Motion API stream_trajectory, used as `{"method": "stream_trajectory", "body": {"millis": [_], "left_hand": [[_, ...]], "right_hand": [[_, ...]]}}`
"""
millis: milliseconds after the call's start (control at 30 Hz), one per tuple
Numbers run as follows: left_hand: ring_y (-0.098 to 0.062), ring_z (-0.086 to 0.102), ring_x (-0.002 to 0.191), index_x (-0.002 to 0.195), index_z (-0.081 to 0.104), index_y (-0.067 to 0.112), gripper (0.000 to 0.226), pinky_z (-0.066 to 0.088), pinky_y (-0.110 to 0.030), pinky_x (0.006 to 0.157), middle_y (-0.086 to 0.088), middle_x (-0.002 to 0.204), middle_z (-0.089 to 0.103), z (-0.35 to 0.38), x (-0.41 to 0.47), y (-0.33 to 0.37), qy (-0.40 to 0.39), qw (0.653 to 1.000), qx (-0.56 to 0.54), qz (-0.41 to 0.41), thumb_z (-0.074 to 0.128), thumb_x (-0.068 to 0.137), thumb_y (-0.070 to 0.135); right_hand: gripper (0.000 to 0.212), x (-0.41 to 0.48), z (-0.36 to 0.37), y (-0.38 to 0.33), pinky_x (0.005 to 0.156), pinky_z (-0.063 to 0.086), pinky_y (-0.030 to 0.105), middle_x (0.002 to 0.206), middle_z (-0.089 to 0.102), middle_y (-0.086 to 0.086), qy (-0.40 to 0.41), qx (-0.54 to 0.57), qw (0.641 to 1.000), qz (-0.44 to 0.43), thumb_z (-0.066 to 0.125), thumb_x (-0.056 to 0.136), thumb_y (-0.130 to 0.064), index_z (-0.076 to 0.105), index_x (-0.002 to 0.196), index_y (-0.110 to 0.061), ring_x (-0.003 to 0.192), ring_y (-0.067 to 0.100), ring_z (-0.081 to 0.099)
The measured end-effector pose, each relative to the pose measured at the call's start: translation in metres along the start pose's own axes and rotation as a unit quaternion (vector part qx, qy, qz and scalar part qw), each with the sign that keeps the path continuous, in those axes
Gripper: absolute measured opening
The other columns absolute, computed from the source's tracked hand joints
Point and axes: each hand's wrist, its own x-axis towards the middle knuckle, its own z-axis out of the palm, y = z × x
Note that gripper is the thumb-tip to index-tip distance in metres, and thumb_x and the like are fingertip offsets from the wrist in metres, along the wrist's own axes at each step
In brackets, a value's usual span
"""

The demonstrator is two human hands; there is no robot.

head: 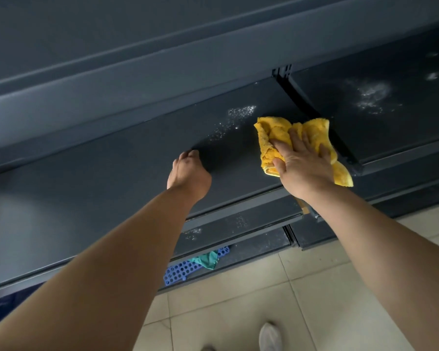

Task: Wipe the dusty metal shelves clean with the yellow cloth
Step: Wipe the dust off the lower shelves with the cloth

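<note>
My right hand (302, 160) is pressing the crumpled yellow cloth (271, 138) flat-palmed near the shelf (112, 198) edge; my left hand's (188, 173) grip is curling closed, empty.

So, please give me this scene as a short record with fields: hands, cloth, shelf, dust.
right hand: flat, pressing the yellow cloth on the shelf
left hand: fingers curled, holding nothing, over the same shelf
shelf: dark metal
dust: white specks left of the cloth; bigger patch on the next shelf to the right

Beige tiled floor (238, 312) under a blue perforated basket (185, 269)
</note>
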Motion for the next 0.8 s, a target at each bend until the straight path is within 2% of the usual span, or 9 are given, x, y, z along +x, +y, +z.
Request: {"method": "stream_trajectory", "body": {"millis": [200,400,500,567,600,667,700,733,800], "left_hand": [[-0.032,0.044,0.124,0.136,0.047,0.010,0.056,0.039,-0.038,0.095,-0.011,0.137,0.045,-0.011,-0.006,-0.036,0.107,0.989,-0.097,-0.030,0.039,0.082,-0.005],[-0.030,0.038,0.130,0.139,0.042,0.009,0.053,0.035,-0.035,0.097,-0.011,0.142,0.042,-0.033,-0.003,-0.066,0.128,0.985,-0.111,-0.025,0.040,0.087,0.000],[-0.030,0.040,0.127,0.136,0.046,0.011,0.048,0.035,-0.033,0.091,-0.011,0.138,0.044,-0.042,0.003,-0.074,0.140,0.983,-0.115,-0.036,0.038,0.089,0.005],[-0.028,0.042,0.126,0.134,0.050,0.016,0.049,0.036,-0.033,0.088,-0.008,0.137,0.047,-0.044,0.005,-0.072,0.143,0.981,-0.127,-0.015,0.037,0.087,0.012],[-0.027,0.042,0.126,0.132,0.052,0.018,0.049,0.036,-0.032,0.087,-0.006,0.136,0.048,-0.043,0.006,-0.068,0.143,0.980,-0.136,0.002,0.037,0.086,0.016],[-0.028,0.041,0.127,0.130,0.054,0.020,0.042,0.035,-0.033,0.092,-0.005,0.135,0.049,-0.034,0.006,-0.054,0.129,0.983,-0.129,0.032,0.039,0.091,0.024],[-0.029,0.038,0.130,0.131,0.052,0.019,0.043,0.032,-0.036,0.099,-0.007,0.137,0.048,-0.027,0.007,-0.045,0.114,0.987,-0.104,0.044,0.038,0.093,0.035],[-0.032,0.032,0.136,0.135,0.048,0.019,0.054,0.027,-0.042,0.108,-0.010,0.143,0.043,-0.018,0.007,-0.035,0.087,0.993,-0.068,0.047,0.035,0.092,0.049],[-0.033,0.004,0.147,0.150,0.024,0.023,0.081,0.004,-0.054,0.116,-0.014,0.160,0.011,-0.002,0.005,-0.017,0.009,1.000,0.005,0.010,0.027,0.086,0.073]], "right_hand": [[0.050,-0.010,0.012,-0.067,0.118,0.000,0.051,0.162,-0.012,-0.004,-0.037,-0.004,0.994,-0.098,0.024,0.102,-0.045,0.009,0.150,-0.046,0.149,0.023,-0.010],[0.049,-0.007,0.029,-0.143,0.118,-0.002,0.051,0.162,-0.010,-0.004,-0.057,0.005,0.987,-0.151,0.027,0.102,-0.044,0.013,0.149,-0.046,0.149,0.024,-0.013],[0.053,0.001,0.030,-0.168,0.118,-0.002,0.052,0.162,-0.009,-0.004,-0.078,0.029,0.982,-0.167,0.033,0.100,-0.047,0.014,0.148,-0.048,0.149,0.024,-0.012],[0.058,0.004,0.022,-0.165,0.120,0.006,0.050,0.163,-0.003,-0.004,-0.099,0.088,0.974,-0.183,0.041,0.097,-0.049,0.016,0.149,-0.047,0.150,0.022,-0.003],[0.056,0.003,0.014,-0.159,0.119,0.016,0.046,0.163,0.006,-0.002,-0.092,0.136,0.969,-0.186,0.043,0.097,-0.047,0.021,0.149,-0.044,0.150,0.022,0.009],[0.045,0.001,-0.001,-0.138,0.107,0.040,0.038,0.153,0.037,0.000,-0.018,0.194,0.967,-0.162,0.044,0.099,-0.034,0.039,0.144,-0.036,0.135,0.023,0.043],[0.041,0.000,-0.007,-0.125,0.098,0.047,0.037,0.144,0.050,0.000,0.022,0.182,0.974,-0.135,0.044,0.100,-0.025,0.046,0.140,-0.031,0.125,0.024,0.054],[0.041,0.000,-0.012,-0.113,0.093,0.050,0.037,0.138,0.055,0.000,0.048,0.152,0.982,-0.103,0.043,0.098,-0.017,0.049,0.138,-0.028,0.119,0.026,0.058],[0.045,0.003,-0.016,-0.091,0.095,0.049,0.039,0.140,0.053,0.000,0.053,0.098,0.992,-0.054,0.044,0.096,-0.009,0.051,0.137,-0.024,0.124,0.026,0.054]]}}
